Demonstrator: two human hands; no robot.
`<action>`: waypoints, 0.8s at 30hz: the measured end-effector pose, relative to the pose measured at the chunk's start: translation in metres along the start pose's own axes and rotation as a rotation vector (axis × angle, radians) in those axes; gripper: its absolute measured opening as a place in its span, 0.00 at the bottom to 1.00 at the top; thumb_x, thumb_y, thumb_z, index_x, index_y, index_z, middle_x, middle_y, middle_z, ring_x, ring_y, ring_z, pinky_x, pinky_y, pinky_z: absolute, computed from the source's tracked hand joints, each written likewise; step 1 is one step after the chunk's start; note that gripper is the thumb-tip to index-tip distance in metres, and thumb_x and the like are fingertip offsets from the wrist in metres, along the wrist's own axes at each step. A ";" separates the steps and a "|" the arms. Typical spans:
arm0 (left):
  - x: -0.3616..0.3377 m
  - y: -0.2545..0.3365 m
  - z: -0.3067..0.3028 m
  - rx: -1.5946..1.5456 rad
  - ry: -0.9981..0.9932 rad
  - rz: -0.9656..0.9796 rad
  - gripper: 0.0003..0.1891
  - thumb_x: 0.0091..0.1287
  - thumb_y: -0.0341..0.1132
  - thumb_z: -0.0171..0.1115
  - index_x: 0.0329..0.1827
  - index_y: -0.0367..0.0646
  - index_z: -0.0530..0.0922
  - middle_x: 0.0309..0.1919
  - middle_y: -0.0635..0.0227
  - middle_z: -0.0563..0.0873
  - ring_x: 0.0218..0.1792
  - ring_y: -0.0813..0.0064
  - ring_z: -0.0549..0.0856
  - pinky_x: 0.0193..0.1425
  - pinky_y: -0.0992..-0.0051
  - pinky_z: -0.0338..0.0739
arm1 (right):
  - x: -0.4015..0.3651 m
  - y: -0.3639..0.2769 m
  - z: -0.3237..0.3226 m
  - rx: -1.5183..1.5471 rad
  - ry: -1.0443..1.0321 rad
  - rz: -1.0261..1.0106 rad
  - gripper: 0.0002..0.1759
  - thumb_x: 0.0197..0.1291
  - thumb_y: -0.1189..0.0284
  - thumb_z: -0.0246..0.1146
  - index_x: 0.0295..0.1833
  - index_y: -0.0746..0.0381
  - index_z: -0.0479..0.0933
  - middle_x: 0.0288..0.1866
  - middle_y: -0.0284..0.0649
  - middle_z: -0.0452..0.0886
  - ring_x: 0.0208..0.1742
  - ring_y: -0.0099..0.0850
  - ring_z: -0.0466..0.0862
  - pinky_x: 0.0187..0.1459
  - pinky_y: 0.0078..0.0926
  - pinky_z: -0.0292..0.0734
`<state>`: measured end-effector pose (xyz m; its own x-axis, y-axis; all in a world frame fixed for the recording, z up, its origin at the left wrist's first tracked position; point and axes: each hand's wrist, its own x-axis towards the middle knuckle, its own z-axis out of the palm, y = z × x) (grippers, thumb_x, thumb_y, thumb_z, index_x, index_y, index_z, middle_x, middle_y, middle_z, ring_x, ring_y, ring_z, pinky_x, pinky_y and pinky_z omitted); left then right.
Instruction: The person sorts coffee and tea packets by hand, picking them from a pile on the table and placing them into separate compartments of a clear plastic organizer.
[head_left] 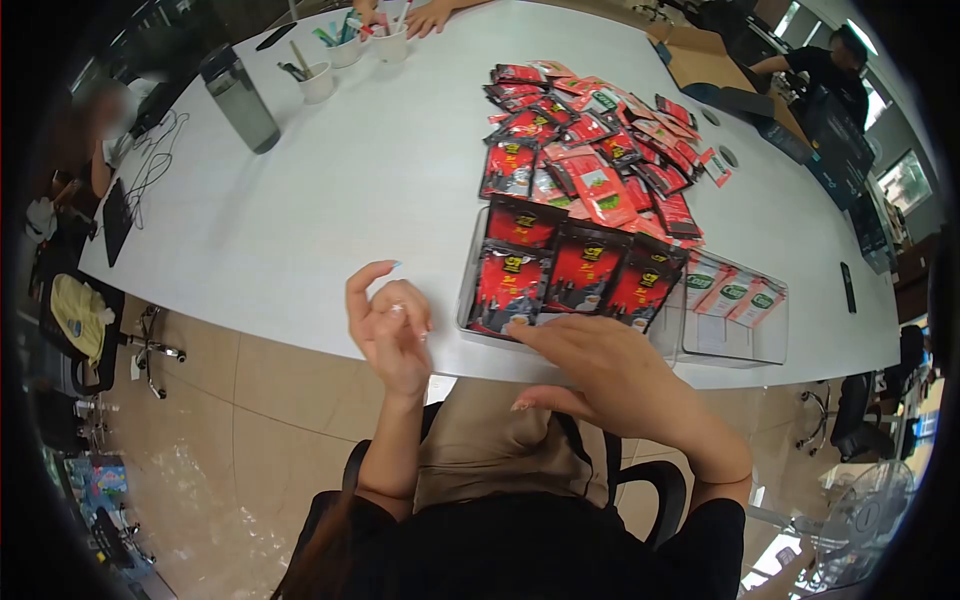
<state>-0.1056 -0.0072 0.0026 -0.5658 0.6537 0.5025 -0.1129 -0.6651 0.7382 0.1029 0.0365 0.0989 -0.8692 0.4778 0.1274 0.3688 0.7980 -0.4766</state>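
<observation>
My right hand reaches over the front of a clear plastic box, fingers stretched out and touching or just above the sachets; its thumb is apart below. In that box, black-and-red coffee sachets stand in several overlapping columns. My left hand is raised left of the box near the table edge, palm up, index finger out and the others loosely curled, with nothing visible in it. A second clear box adjoins on the right, holding pink-and-white sachets at its back.
Behind the boxes lies a heap of loose red, black and pink sachets. A grey bottle and white cups with pens stand far left. An open cardboard box is at the back right. Another person's hand rests beyond the cups.
</observation>
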 end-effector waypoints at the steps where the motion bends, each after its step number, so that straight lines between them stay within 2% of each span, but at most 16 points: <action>1: 0.000 0.000 0.000 -0.039 -0.015 -0.004 0.21 0.66 0.34 0.48 0.60 0.32 0.63 0.15 0.71 0.66 0.19 0.78 0.66 0.25 0.80 0.63 | 0.006 -0.001 0.003 -0.035 -0.017 0.003 0.31 0.58 0.53 0.65 0.62 0.59 0.72 0.42 0.47 0.80 0.46 0.44 0.81 0.48 0.38 0.75; 2: 0.000 -0.001 0.000 -0.079 -0.028 -0.007 0.22 0.66 0.34 0.47 0.60 0.32 0.62 0.16 0.71 0.67 0.19 0.78 0.66 0.25 0.80 0.63 | 0.010 -0.001 0.003 -0.024 -0.082 0.029 0.33 0.59 0.50 0.63 0.63 0.59 0.71 0.41 0.47 0.80 0.45 0.45 0.81 0.46 0.38 0.75; 5: 0.000 0.001 -0.005 -0.161 -0.075 -0.049 0.26 0.63 0.34 0.48 0.63 0.34 0.59 0.17 0.70 0.67 0.19 0.77 0.67 0.25 0.79 0.64 | 0.020 -0.008 -0.004 0.020 -0.244 0.130 0.34 0.60 0.50 0.62 0.65 0.59 0.69 0.40 0.47 0.80 0.44 0.45 0.81 0.45 0.39 0.75; 8: -0.001 0.002 -0.008 -0.211 -0.097 -0.087 0.28 0.59 0.33 0.49 0.64 0.37 0.58 0.17 0.70 0.67 0.20 0.76 0.68 0.24 0.78 0.64 | 0.024 -0.009 -0.003 0.082 -0.265 0.148 0.33 0.61 0.51 0.63 0.66 0.59 0.68 0.39 0.48 0.80 0.43 0.46 0.81 0.44 0.40 0.75; 11: -0.002 -0.001 -0.014 -0.333 -0.144 -0.103 0.28 0.58 0.33 0.49 0.65 0.40 0.58 0.17 0.71 0.66 0.20 0.76 0.68 0.24 0.78 0.64 | 0.025 -0.008 -0.002 0.127 -0.243 0.141 0.33 0.61 0.53 0.63 0.66 0.60 0.68 0.42 0.48 0.80 0.45 0.46 0.80 0.47 0.40 0.74; 14: 0.000 0.002 -0.016 -0.464 -0.163 -0.174 0.29 0.57 0.33 0.49 0.65 0.43 0.58 0.17 0.72 0.65 0.21 0.77 0.68 0.25 0.79 0.63 | 0.024 -0.005 0.008 0.041 -0.129 0.094 0.33 0.61 0.55 0.63 0.67 0.61 0.67 0.48 0.50 0.79 0.51 0.46 0.79 0.52 0.39 0.73; 17: -0.004 0.014 -0.010 -0.905 -0.046 -0.315 0.30 0.53 0.31 0.50 0.62 0.43 0.58 0.18 0.73 0.64 0.21 0.78 0.66 0.24 0.79 0.62 | 0.025 -0.005 0.011 0.032 -0.088 0.124 0.34 0.60 0.57 0.64 0.67 0.62 0.67 0.56 0.49 0.77 0.56 0.45 0.76 0.56 0.39 0.71; 20: -0.005 0.024 -0.002 -1.014 -0.159 -0.293 0.28 0.52 0.31 0.50 0.59 0.48 0.59 0.19 0.74 0.63 0.21 0.79 0.65 0.24 0.80 0.60 | 0.022 0.002 0.019 0.018 -0.035 0.087 0.34 0.59 0.59 0.65 0.67 0.62 0.67 0.59 0.48 0.76 0.58 0.45 0.75 0.57 0.39 0.71; 24: -0.005 0.035 0.011 -1.051 -0.202 -0.277 0.25 0.52 0.29 0.51 0.55 0.49 0.58 0.18 0.75 0.63 0.21 0.79 0.65 0.24 0.80 0.59 | 0.024 0.001 0.019 -0.003 -0.027 0.083 0.34 0.59 0.56 0.65 0.64 0.67 0.68 0.59 0.48 0.77 0.58 0.43 0.77 0.56 0.37 0.73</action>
<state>-0.0980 -0.0293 0.0307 -0.2804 0.8106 0.5142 -0.9071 -0.3989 0.1341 0.0763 0.0412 0.0848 -0.8441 0.5324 0.0635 0.4413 0.7572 -0.4815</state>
